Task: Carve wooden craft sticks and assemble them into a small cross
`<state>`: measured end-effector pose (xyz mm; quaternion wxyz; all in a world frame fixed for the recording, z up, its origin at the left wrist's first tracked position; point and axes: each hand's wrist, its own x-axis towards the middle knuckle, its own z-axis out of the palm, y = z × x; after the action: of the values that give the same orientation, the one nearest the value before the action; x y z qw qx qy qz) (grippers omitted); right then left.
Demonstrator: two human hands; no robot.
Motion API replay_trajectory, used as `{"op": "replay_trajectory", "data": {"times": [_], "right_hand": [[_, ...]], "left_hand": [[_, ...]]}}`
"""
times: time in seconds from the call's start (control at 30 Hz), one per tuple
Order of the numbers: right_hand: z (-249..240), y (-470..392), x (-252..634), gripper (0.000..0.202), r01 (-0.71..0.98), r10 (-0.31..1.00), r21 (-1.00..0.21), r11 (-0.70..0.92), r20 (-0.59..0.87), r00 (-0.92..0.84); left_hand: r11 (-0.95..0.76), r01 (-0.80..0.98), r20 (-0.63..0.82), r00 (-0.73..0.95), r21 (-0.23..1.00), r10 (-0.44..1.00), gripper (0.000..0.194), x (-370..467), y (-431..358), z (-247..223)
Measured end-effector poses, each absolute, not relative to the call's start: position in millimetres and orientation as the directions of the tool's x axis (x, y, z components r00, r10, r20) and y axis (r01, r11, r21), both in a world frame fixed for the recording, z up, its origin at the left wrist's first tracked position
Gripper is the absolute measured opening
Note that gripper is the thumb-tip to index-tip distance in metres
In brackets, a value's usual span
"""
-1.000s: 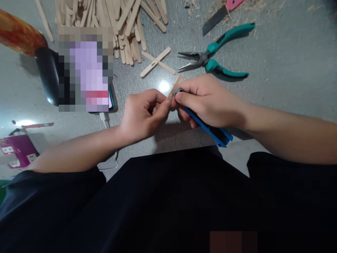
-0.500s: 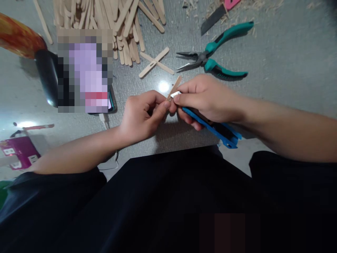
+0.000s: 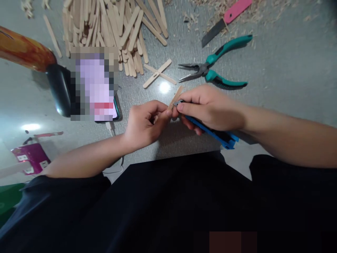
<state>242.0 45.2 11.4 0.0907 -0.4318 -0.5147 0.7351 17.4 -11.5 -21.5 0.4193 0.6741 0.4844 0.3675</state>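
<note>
My left hand pinches a wooden craft stick near its lower end, between thumb and fingers. Closed around a blue utility knife is my right hand. The knife's short blade touches or nearly touches the stick beside my left thumb; exact contact is too small to tell. Just beyond my hands, two crossed craft sticks lie on the table, one with a small slot at the crossing. Long-nose pliers with green handles lie open past my right hand.
Many loose craft sticks are heaped at the back. A pink-handled blade lies among wood shavings. At left are a phone with a cable, a black-capped orange bottle and a purple power socket.
The knife blade has turned and shifted slightly against the stick, its bright face now darker. Everything sits lower in view as the camera has tilted. Both hands keep their holds.
</note>
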Motion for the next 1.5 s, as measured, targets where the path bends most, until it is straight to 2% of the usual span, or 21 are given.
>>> {"op": "replay_trajectory", "data": {"times": [0.13, 0.3, 0.5, 0.63, 0.8, 0.9, 1.1, 1.27, 1.5], "right_hand": [[11.5, 43.1, 239.5, 0.031, 0.321, 0.582, -0.825, -0.465, -0.558, -0.592], [9.0, 40.1, 240.0, 0.034, 0.334, 0.643, -0.886, -0.32, -0.463, -0.61], [9.2, 51.0, 244.5, 0.034, 0.316, 0.582, -0.892, -0.324, -0.451, -0.677], [12.8, 59.6, 244.1, 0.032, 0.352, 0.526, -0.854, -0.382, -0.515, -0.677], [14.2, 56.2, 242.2, 0.023, 0.332, 0.605, -0.856, -0.396, -0.516, -0.607], [11.1, 51.7, 241.6, 0.023, 0.324, 0.601, -0.865, -0.385, -0.501, -0.623], [10.0, 44.5, 235.3, 0.028, 0.29, 0.637, -0.869, -0.401, -0.492, -0.594], [9.6, 41.9, 233.1, 0.03, 0.261, 0.643, -0.876, -0.407, -0.477, -0.599], [4.4, 45.8, 238.4, 0.024, 0.215, 0.584, -0.851, -0.479, -0.492, -0.646]], "left_hand": [[-0.206, 0.399, 0.098, 0.275, 0.893, 0.956, 0.016, 15.7, -12.2, -22.1], [-0.231, 0.462, 0.086, 0.313, 0.856, 0.946, 0.006, 14.1, -11.5, -21.5], [-0.123, 0.443, -0.02, 0.306, 0.888, 0.952, 0.011, 10.0, -3.6, -14.8], [-0.078, 0.405, -0.069, 0.336, 0.911, 0.939, 0.02, 5.5, -2.6, -13.7], [0.0, 0.329, -0.096, 0.277, 0.944, 0.956, 0.031, 6.3, -10.1, -21.8], [0.052, 0.288, -0.127, 0.246, 0.956, 0.961, 0.035, 10.0, -13.3, -26.7], [0.031, 0.28, -0.096, 0.219, 0.959, 0.971, 0.036, 15.7, -15.4, -29.5], [-0.003, 0.283, -0.074, 0.261, 0.959, 0.962, 0.038, 15.4, -12.4, -25.9], [0.026, 0.233, -0.101, 0.318, 0.972, 0.943, 0.038, 10.9, -8.3, -23.3]]}}
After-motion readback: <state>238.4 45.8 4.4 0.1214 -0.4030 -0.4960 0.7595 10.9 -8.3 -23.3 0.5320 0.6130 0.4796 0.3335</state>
